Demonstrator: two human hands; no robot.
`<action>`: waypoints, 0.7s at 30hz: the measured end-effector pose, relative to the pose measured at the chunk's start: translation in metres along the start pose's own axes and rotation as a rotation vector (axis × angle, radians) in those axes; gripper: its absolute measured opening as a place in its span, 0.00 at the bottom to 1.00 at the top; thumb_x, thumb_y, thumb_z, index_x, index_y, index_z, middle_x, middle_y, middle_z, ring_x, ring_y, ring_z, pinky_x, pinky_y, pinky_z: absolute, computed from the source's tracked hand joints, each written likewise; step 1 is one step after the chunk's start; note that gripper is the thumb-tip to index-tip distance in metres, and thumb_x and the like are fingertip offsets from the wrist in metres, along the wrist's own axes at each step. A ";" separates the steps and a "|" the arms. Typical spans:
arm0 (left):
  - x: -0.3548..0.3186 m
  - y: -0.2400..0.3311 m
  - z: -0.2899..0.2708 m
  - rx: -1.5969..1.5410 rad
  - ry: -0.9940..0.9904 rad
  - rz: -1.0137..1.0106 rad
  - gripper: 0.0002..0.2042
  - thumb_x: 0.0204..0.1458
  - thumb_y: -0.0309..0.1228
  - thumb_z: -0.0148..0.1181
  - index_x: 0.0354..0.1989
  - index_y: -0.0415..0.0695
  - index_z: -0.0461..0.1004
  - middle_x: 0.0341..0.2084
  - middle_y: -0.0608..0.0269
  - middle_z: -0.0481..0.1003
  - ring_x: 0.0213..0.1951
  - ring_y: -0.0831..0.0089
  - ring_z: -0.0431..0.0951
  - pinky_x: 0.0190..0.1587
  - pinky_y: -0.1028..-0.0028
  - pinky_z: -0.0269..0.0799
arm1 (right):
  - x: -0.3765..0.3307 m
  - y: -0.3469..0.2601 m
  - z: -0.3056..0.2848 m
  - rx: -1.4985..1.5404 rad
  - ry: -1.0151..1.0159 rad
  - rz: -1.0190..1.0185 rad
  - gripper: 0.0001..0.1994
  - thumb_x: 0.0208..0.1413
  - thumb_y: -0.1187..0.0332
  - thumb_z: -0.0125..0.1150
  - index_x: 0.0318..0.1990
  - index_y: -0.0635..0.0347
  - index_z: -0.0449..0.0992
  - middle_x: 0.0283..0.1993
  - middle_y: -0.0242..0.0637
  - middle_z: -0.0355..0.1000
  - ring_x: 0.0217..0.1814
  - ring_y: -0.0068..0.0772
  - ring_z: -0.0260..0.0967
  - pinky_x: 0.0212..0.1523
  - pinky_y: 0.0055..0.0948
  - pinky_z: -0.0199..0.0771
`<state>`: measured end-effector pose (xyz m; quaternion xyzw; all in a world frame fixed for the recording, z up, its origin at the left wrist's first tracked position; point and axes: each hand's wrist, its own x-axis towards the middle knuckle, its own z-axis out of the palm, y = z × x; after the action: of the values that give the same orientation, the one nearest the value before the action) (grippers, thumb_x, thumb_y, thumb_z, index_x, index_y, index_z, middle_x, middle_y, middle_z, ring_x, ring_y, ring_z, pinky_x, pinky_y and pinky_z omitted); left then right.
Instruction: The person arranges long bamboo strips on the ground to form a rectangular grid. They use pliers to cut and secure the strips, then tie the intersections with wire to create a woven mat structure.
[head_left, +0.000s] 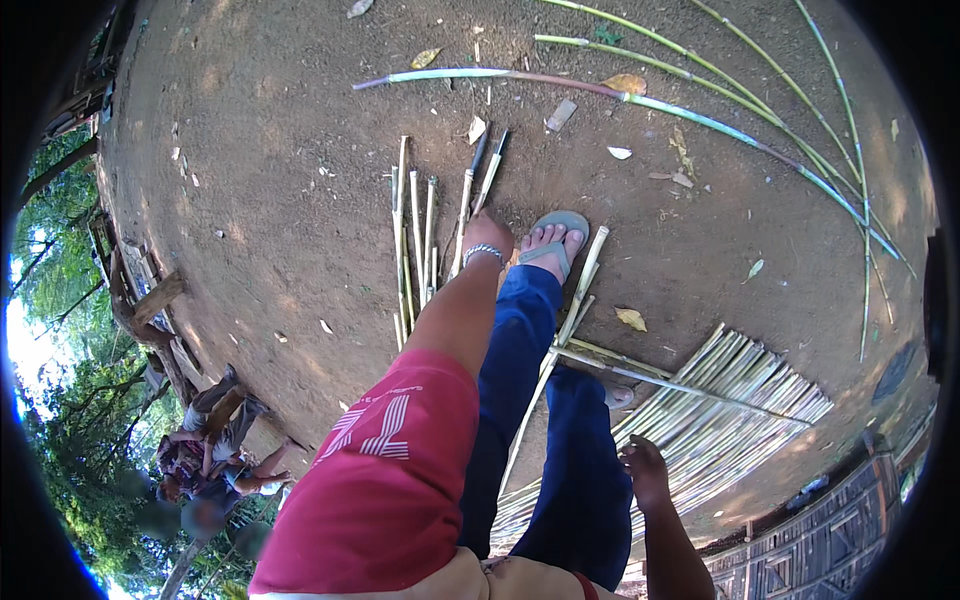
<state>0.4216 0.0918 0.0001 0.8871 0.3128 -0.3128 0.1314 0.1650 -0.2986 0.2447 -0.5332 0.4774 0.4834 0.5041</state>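
My left hand point(488, 235), with a silver bracelet at the wrist, reaches down to the ground beside my left foot. Its fingers close around a bamboo stick point(491, 172) whose far end is dark. A second dark-tipped stick point(465, 205) lies just left of it, and several pale cut sticks point(417, 230) lie side by side further left. My right hand point(645, 470) hangs by my right leg with its fingers curled. Nothing shows in it. Beyond it spreads a large bundle of thin sticks point(740, 385), with one long stick across it.
Long uncut stalks point(700, 118) curve over the dirt ground at the upper right. More poles point(580, 290) lie between my sandalled feet point(560, 240). Two people point(215, 440) sit by logs at the far left. A woven bamboo panel point(830, 540) stands at the lower right.
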 end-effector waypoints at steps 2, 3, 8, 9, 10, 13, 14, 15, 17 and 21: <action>0.014 0.015 0.017 0.041 0.024 -0.116 0.19 0.54 0.35 0.54 0.52 0.40 0.75 0.45 0.41 0.78 0.50 0.47 0.78 0.56 0.56 0.73 | 0.008 -0.012 0.029 0.045 -0.058 0.015 0.25 0.64 0.55 0.61 0.60 0.65 0.69 0.43 0.36 0.75 0.44 0.27 0.73 0.48 0.29 0.73; 0.014 0.023 0.021 -0.004 0.037 -0.182 0.18 0.54 0.35 0.55 0.51 0.39 0.75 0.45 0.41 0.79 0.50 0.47 0.79 0.55 0.56 0.74 | 0.011 -0.015 0.038 0.077 -0.072 0.020 0.25 0.64 0.55 0.61 0.60 0.65 0.69 0.43 0.36 0.75 0.44 0.27 0.73 0.48 0.29 0.74; -0.003 0.069 -0.007 -0.278 -0.029 -0.374 0.15 0.53 0.34 0.56 0.46 0.39 0.77 0.44 0.43 0.79 0.49 0.48 0.80 0.53 0.56 0.75 | 0.016 -0.005 0.047 0.214 -0.028 0.088 0.25 0.61 0.58 0.64 0.59 0.66 0.70 0.42 0.35 0.74 0.43 0.27 0.72 0.45 0.28 0.73; -0.007 0.075 -0.007 -0.314 -0.055 -0.377 0.15 0.53 0.34 0.56 0.45 0.39 0.77 0.44 0.42 0.79 0.49 0.48 0.80 0.52 0.56 0.75 | 0.017 -0.001 0.044 0.217 -0.004 0.107 0.24 0.61 0.58 0.64 0.59 0.66 0.70 0.42 0.35 0.74 0.43 0.27 0.72 0.45 0.28 0.73; -0.010 0.074 -0.008 -0.328 -0.062 -0.378 0.15 0.53 0.34 0.56 0.45 0.39 0.77 0.44 0.42 0.79 0.49 0.48 0.80 0.52 0.56 0.75 | 0.019 0.002 0.041 0.215 0.008 0.123 0.24 0.61 0.59 0.64 0.58 0.66 0.70 0.42 0.34 0.74 0.42 0.26 0.72 0.44 0.27 0.73; -0.013 0.072 0.003 -0.230 -0.042 -0.345 0.14 0.53 0.34 0.57 0.44 0.39 0.77 0.43 0.42 0.79 0.48 0.48 0.80 0.52 0.56 0.75 | 0.022 0.002 0.033 0.212 0.047 0.163 0.22 0.62 0.61 0.62 0.58 0.65 0.71 0.41 0.34 0.74 0.41 0.27 0.72 0.43 0.27 0.73; -0.010 0.069 0.009 -0.151 -0.020 -0.330 0.14 0.53 0.34 0.57 0.43 0.39 0.77 0.43 0.42 0.79 0.48 0.48 0.80 0.51 0.55 0.75 | 0.022 0.001 0.030 0.209 0.060 0.178 0.21 0.62 0.61 0.61 0.57 0.64 0.71 0.41 0.34 0.74 0.41 0.27 0.73 0.43 0.27 0.74; -0.004 0.065 0.011 -0.071 -0.009 -0.315 0.14 0.53 0.34 0.57 0.43 0.39 0.77 0.43 0.42 0.79 0.48 0.48 0.80 0.51 0.55 0.75 | 0.024 0.001 0.027 0.214 0.065 0.189 0.19 0.63 0.63 0.59 0.57 0.64 0.71 0.40 0.35 0.74 0.40 0.27 0.73 0.42 0.28 0.74; 0.008 0.056 0.018 0.037 -0.020 -0.244 0.13 0.52 0.34 0.57 0.42 0.39 0.77 0.42 0.41 0.79 0.48 0.48 0.80 0.51 0.55 0.75 | 0.021 -0.005 0.026 0.216 0.085 0.156 0.19 0.63 0.64 0.59 0.57 0.64 0.71 0.40 0.35 0.74 0.40 0.27 0.73 0.42 0.28 0.75; 0.005 0.028 0.051 0.094 0.154 0.092 0.12 0.55 0.34 0.57 0.41 0.37 0.73 0.36 0.46 0.81 0.41 0.50 0.82 0.44 0.60 0.78 | 0.023 -0.007 0.028 0.238 0.064 0.135 0.19 0.63 0.64 0.58 0.58 0.65 0.71 0.42 0.37 0.75 0.42 0.28 0.74 0.42 0.30 0.75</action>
<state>0.4183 0.0511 -0.0416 0.9271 0.2659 -0.2519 0.0792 0.1731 -0.2712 0.2214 -0.4514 0.5819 0.4390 0.5148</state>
